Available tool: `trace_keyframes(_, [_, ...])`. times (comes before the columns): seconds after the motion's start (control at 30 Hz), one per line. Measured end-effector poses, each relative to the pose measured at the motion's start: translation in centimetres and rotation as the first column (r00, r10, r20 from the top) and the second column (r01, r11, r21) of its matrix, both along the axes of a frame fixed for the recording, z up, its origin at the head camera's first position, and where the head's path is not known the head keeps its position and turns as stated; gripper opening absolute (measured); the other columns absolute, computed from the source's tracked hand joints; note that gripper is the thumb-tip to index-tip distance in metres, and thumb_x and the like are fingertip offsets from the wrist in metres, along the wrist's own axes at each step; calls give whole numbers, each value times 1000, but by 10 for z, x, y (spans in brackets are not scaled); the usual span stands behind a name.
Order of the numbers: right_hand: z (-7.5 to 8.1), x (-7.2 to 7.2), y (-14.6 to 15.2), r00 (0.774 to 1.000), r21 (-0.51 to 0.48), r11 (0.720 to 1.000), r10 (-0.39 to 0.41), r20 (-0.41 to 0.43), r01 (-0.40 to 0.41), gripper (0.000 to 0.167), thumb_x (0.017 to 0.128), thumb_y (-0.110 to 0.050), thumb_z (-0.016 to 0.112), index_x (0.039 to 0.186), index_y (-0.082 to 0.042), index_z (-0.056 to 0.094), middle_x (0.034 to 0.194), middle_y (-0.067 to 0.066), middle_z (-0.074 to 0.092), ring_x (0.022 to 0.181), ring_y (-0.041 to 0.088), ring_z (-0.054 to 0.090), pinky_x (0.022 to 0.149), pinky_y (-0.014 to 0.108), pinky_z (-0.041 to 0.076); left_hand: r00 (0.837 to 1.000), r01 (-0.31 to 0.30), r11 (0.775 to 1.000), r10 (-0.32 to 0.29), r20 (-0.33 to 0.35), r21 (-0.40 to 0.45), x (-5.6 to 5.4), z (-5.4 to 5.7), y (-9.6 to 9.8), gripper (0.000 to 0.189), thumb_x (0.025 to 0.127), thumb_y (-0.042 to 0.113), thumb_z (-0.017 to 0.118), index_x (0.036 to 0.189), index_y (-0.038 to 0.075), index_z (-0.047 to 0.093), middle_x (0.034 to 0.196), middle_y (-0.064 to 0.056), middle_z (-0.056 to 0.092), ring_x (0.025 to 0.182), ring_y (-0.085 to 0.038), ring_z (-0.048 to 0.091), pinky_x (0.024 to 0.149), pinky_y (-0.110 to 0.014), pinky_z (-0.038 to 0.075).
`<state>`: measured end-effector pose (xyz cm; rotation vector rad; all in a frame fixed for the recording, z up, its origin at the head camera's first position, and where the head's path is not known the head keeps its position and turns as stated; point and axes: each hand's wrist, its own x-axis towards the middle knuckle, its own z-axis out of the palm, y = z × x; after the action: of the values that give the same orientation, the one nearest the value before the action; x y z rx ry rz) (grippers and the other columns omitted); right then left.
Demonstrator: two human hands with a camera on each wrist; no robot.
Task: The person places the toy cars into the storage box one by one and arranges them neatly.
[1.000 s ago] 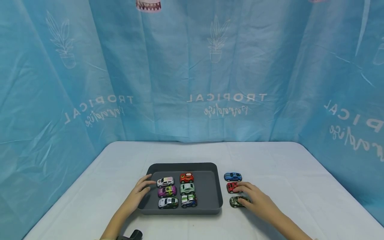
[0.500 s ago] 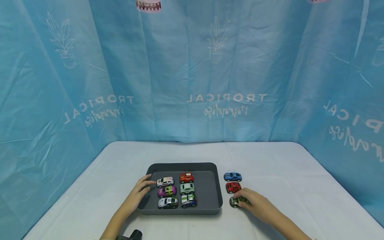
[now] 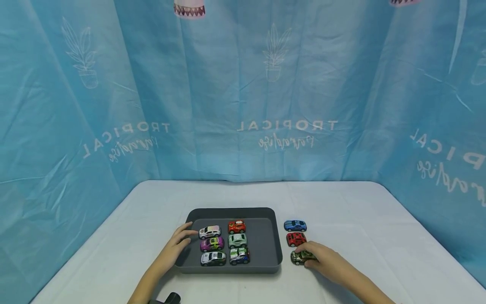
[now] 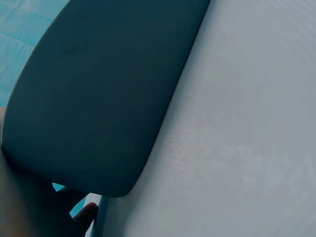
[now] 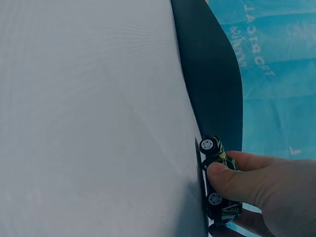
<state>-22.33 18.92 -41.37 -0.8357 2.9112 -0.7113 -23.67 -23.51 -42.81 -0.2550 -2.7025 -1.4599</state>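
Observation:
In the head view, my right hand (image 3: 325, 260) pinches a camouflage toy car (image 3: 298, 258) on the white table, right of the grey tray (image 3: 264, 245). The right wrist view shows my thumb (image 5: 224, 178) pressed on the car's side, between its wheels, with fingers on the far side. Just beyond it lie a red toy car (image 3: 295, 239) and a blue one (image 3: 295, 225). My left hand (image 3: 170, 252) rests at the tray's left edge, fingers loosely spread over the rim near a white checkered toy car (image 3: 209, 231). The tray's outer wall (image 4: 106, 94) fills much of the left wrist view.
Two columns of toy cars stand in the tray, among them a purple one (image 3: 212, 243), a red one (image 3: 237, 226) and a mint-green one (image 3: 237, 240). A blue printed curtain (image 3: 250, 84) hangs behind the white-covered table (image 3: 341, 211).
My right fingers have drawn back from the red car and closed round the camouflage car, which stays about where it was. The left hand has kept its place at the tray.

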Motion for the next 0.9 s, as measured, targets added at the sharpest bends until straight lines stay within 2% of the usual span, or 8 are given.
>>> trace_keyframes(0.2, [2,3,1,1000,16,1000,22,-3,-22,31,82,-17,63,112,-21,58,114,1,61,110,29,56,87,43,48,1000,3,1000,-3,-3,12,1,-3,0,30,94,14,38,116,7,57,148,-13,23,137,-44,9,105,-68,11])
trace_keyframes(0.47, [12,6,1,1000,8,1000,7,-7,-7,30,83,-17,61,113,-18,60,117,7,60,111,33,54,88,48,46,1000,5,1000,-5,-6,11,1,-3,-1,30,94,14,38,116,8,57,148,-13,22,137,-44,9,105,-67,11])
trace_keyframes(0.6, [18,6,0,1000,-5,1000,-5,-6,5,30,84,-19,61,114,-20,60,116,6,60,111,31,55,87,46,47,1000,7,1000,-6,-8,12,1,-1,-1,31,94,14,38,117,7,57,148,-14,22,137,-44,9,105,-67,12])
trace_keyframes(0.8, [26,6,-3,993,-9,1000,15,-118,-16,31,86,-20,59,116,-23,58,110,-5,59,101,19,58,78,33,51,1000,13,1000,-13,-12,20,1,0,-1,31,94,13,38,117,6,56,148,-14,22,137,-44,9,105,-67,12])
trace_keyframes(0.9, [29,6,-4,986,-17,999,36,-166,-39,31,86,-20,58,116,-23,58,108,-6,60,97,16,59,73,29,50,1000,15,1000,-15,-12,17,1,0,-1,31,94,14,38,117,7,56,149,-14,21,138,-44,8,105,-67,11])
